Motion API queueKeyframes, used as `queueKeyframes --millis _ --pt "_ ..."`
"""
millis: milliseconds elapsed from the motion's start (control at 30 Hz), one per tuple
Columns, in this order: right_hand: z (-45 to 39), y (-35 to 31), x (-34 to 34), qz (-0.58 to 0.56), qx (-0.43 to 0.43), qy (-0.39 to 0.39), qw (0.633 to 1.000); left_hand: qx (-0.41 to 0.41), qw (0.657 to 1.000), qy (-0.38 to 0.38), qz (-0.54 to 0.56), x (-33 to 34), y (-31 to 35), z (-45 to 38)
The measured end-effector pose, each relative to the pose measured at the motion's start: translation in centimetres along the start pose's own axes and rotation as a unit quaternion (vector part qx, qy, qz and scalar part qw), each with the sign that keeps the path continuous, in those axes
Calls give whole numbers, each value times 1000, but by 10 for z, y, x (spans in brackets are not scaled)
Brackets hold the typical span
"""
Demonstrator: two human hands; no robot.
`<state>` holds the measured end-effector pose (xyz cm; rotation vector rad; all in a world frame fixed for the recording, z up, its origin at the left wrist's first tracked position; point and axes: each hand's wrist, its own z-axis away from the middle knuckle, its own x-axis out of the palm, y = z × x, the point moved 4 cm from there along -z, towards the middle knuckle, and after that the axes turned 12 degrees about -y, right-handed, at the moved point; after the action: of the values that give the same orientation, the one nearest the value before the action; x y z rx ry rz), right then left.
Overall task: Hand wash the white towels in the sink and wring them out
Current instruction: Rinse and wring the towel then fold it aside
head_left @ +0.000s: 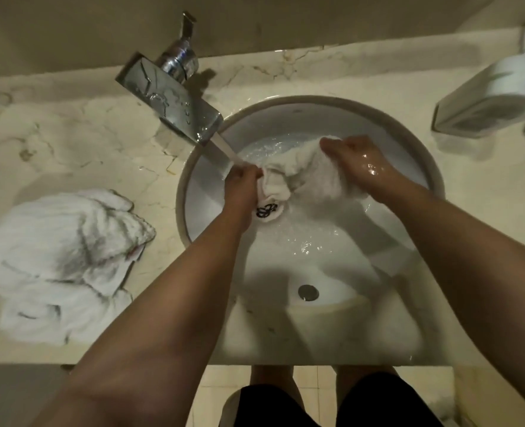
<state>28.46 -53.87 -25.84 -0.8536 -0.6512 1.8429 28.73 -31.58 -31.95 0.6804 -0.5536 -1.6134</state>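
Both hands grip wet towel [304, 177] in sink [421, 155], tap [175, 97] running, towel pile [61, 263] on L

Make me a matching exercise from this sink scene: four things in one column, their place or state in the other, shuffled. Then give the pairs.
Things
1. towel with dark emblem
2. pile of white towels
3. faucet
4. drain plug

Places or states
A. lying on the counter left of the sink
B. running water into the basin
C. gripped by both hands over the basin
D. at the bottom of the sink

Pairs: 1-C, 2-A, 3-B, 4-D. The left hand and right hand each grip one end.
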Motion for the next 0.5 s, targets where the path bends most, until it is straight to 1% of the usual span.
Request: queueKeyframes --millis 67,100,133,167,200,267,300,333,367,400,433,467,500 --pt "-10 -7 3 29 24 -80 996 1 1000 4 -10 -3 -5 -5" --pt "-17 -8 6 50 32 -106 993 5 1000 10 -19 -2 -7 -8" --pt "-26 -6 9 80 40 -114 989 9 999 23 -25 -2 -9 -12" --pt "-36 -2 11 117 48 -100 987 11 998 40 -39 -2 -11 -16" --pt "-46 4 12 155 50 -63 985 15 997 54 -58 -2 -13 -20" --pt "-60 16 14 253 36 17 967 5 986 79 -148 1 -18 -26" --pt "-62 21 16 317 14 46 947 11 972 98 -214 2 -19 -27" --pt "-61 27 19 375 -20 68 924 45 952 116 -278 4 -18 -26" --pt "-57 32 26 412 -67 86 905 112 930 119 -329 7 -15 -24" --pt "-55 41 35 424 -117 101 892 196 902 107 -370 11 -12 -24" --pt "-53 49 45 431 -157 104 882 275 864 87 -412 16 -9 -25" --pt "-54 58 55 440 -170 89 877 336 827 61 -447 21 -11 -29" --pt "-56 66 64 448 -151 61 879 370 800 34 -472 25 -14 -32"
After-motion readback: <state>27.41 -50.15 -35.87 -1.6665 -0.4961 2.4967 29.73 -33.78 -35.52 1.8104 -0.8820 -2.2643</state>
